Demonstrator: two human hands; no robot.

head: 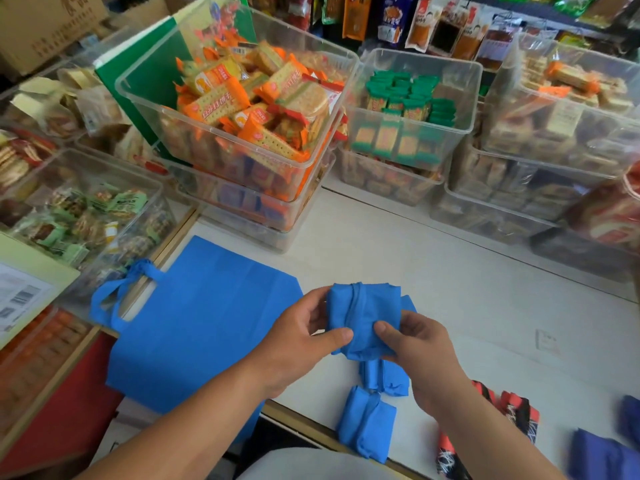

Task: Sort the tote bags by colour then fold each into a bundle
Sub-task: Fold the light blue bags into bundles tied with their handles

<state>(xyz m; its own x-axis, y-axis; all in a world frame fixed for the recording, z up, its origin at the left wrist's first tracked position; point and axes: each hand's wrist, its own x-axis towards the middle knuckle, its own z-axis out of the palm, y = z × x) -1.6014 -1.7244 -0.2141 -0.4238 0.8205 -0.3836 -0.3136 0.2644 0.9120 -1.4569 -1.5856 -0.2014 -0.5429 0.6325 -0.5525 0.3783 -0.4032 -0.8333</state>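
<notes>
We see left hand (298,337) and right hand (420,355) pinching folded blue tote bundle (363,317) above white counter (450,289). Flat blue tote bag (204,323) lies left; finished blue bundles (367,420) nearer us.

Matt blue cloth bundle (363,317); smooth white table (450,271); clear glossy plastic bins (242,161).

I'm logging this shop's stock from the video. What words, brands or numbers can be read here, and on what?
Nothing reads clearly enough to quote.
Orange cracker packets: large Chinese characters, too blurred to read.
Cardboard box: printed characters, too blurred.
Barcode label: print too small.
Hanging snack packets: print too blurred.
Table sticker: too faint.
Blue bundle: no print shows.
</notes>
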